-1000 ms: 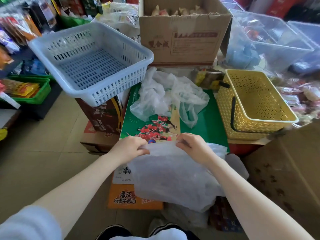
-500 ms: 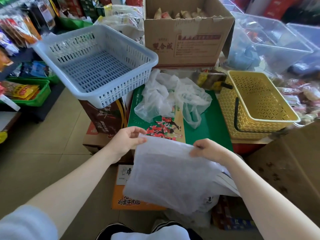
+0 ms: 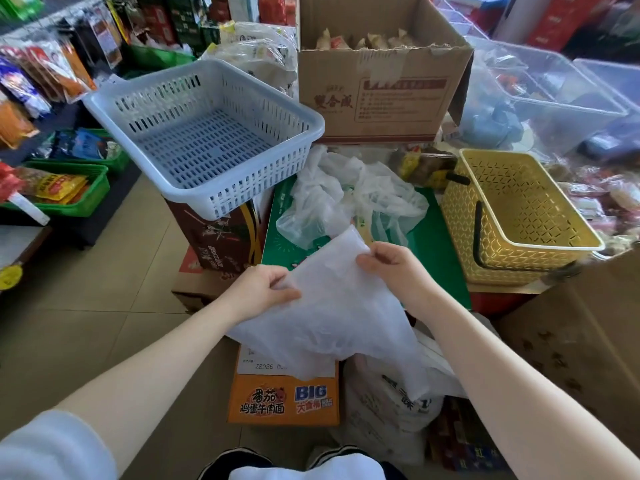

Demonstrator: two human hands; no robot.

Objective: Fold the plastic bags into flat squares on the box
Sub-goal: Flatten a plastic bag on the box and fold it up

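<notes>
We see the cardboard box [image 3: 377,88] holding packets, the blue basket [image 3: 207,133] and yellow basket [image 3: 519,216] bare inside. Crumpled bags [image 3: 346,199] lie on the green box [image 3: 440,244]. Our left hand [image 3: 259,292] and right hand [image 3: 394,268] pinch a white plastic bag [image 3: 332,320], fingers grasping it above the box's near edge.

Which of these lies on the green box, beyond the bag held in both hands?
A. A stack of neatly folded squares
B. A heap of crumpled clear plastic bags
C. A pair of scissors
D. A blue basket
B: a loose heap of crumpled plastic bags sits on the green box, beyond the bag gripped by the left hand and right hand.
</notes>
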